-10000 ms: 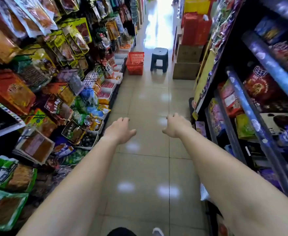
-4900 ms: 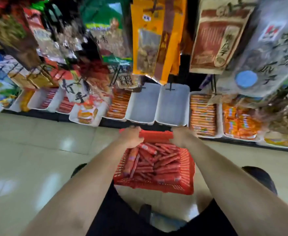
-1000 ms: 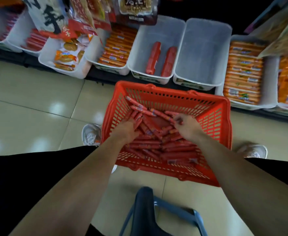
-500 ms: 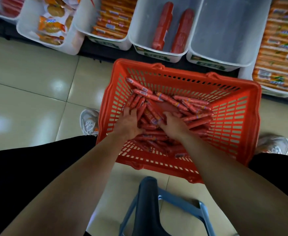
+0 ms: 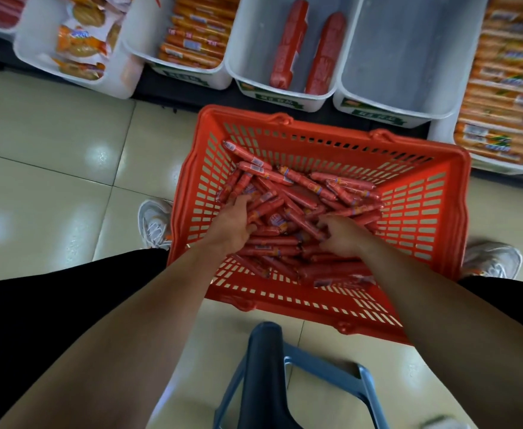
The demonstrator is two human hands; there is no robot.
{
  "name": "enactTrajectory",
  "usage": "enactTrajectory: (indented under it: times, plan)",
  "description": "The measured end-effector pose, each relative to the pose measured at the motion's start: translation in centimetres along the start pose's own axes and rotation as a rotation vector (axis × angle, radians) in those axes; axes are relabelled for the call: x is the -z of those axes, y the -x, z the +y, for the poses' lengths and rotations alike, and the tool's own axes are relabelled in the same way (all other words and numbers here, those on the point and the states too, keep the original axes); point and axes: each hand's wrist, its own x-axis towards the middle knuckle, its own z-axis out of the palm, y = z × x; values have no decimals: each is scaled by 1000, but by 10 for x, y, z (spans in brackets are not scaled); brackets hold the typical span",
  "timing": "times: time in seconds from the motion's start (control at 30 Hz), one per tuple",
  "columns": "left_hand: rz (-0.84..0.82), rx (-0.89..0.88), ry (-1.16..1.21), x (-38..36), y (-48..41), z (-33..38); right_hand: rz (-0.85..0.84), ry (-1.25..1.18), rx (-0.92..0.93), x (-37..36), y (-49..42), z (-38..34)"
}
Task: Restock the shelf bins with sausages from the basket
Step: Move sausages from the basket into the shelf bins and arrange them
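Sausages [image 5: 300,181] fill a basket [image 5: 415,218] on tiled floor [image 5: 53,144].

The left hand [image 5: 234,224] and right hand [image 5: 342,235] are bare, like both forearms [image 5: 124,329]. Black legwear [image 5: 53,305] shows at near left and right. The left trainer [image 5: 155,224] and right trainer [image 5: 492,261] are pale grey-white.

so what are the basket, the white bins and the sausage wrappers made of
Basket: apparently rigid moulded plastic, orange-red, slight sheen; slotted lattice walls and a thick rim. White bins: smooth plastic, seemingly milky and semi-translucent, with thin rounded rims. Sausages: wrappers look like thin glossy red film, catching highlights, with printed labels; exact film unclear.
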Motion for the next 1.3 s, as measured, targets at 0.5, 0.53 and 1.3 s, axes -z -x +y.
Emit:
enactTrajectory:
  times: [0.5,0.53,1.3]
  plan:
    - [-74,-142,-294,-14,-5,15,160,513,-81,19,-8,43]
    - [-88,-147,-329,-15,-7,16,172,578,-67,21,-10,42]
    - [-34,-19,-160,-15,-8,19,70,269,-25,13,7,34]
